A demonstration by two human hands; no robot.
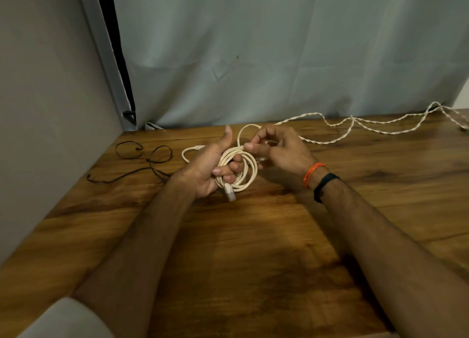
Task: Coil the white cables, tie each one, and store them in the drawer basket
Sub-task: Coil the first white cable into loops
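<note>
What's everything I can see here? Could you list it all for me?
coiled cable: one, cream white, held above the table's middle, clear plug hanging below
twisted cable: one, white, loose across the table's far right
thin ties: looks like two, black, on the table at far left
table: one, brown wood grain
curtain: one, pale grey, behind the table
wristbands: one orange thread, one black, on the right wrist
left hand: fingers curled round the coil
right hand: pinches the cable's free end
</note>
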